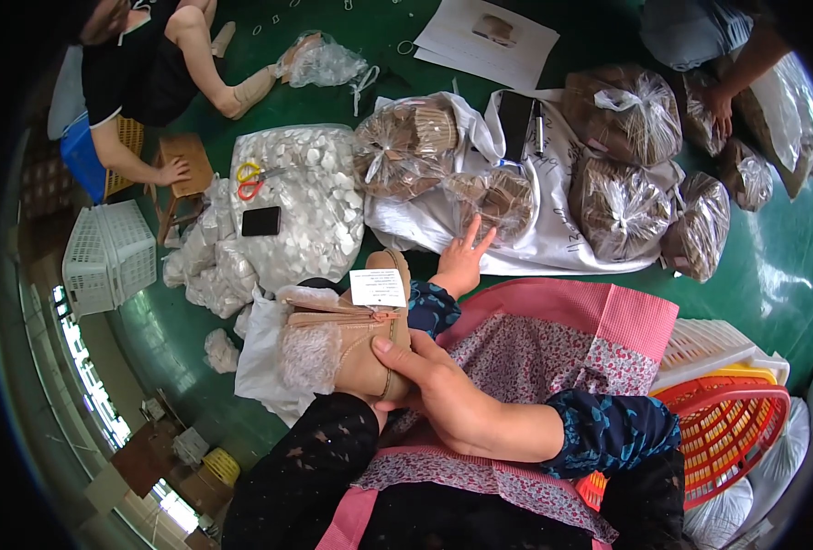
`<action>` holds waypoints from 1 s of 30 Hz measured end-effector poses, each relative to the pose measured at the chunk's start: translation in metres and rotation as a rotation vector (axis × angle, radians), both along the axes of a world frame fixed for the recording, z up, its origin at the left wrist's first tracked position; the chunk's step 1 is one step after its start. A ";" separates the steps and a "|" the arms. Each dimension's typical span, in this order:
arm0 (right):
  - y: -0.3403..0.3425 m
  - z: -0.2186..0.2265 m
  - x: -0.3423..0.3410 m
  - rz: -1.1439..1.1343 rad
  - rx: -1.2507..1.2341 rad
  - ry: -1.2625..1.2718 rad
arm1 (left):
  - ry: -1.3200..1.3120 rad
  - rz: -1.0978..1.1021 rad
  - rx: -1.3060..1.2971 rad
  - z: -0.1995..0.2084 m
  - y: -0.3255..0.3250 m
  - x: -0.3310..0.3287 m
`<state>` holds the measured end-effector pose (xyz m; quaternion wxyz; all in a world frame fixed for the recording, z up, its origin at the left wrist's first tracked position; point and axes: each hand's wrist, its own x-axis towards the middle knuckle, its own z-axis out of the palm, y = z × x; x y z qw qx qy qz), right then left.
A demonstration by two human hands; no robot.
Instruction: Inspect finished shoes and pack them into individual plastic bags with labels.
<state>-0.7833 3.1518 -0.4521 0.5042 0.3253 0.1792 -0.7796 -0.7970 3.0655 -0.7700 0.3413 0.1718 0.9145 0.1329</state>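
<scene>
My right hand (443,390) grips a small beige boot (356,357), its thumb pressed on the side and the other fingers partly hidden beneath. The boot lies sideways over my lap, with a pinkish fur panel (310,356), a zipper (347,317) and a white printed tag (378,287) on it. Beyond the boot, my left hand (461,266) stretches forward with its fingers apart. Its fingertips reach the near edge of a small clear bag of brown pieces (503,203); whether they press on it, I cannot tell. The boot hides most of my left forearm.
Larger bags of brown pieces (622,206) lie on a white sack (544,243). To the left, a phone (261,221) and scissors (249,181) rest on a bag of white pieces (319,174). Red basket (727,412) stands right. Two other people work at the far side.
</scene>
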 end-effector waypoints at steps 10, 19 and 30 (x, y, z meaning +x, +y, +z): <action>0.010 -0.001 -0.006 0.086 0.036 0.066 | 0.708 0.409 0.073 0.025 -0.078 -0.120; 0.010 -0.012 -0.006 0.113 0.081 0.099 | 0.046 0.077 -0.153 0.038 -0.092 -0.100; 0.002 -0.009 -0.010 0.081 0.157 0.106 | 0.353 -0.050 0.462 0.068 -0.107 -0.022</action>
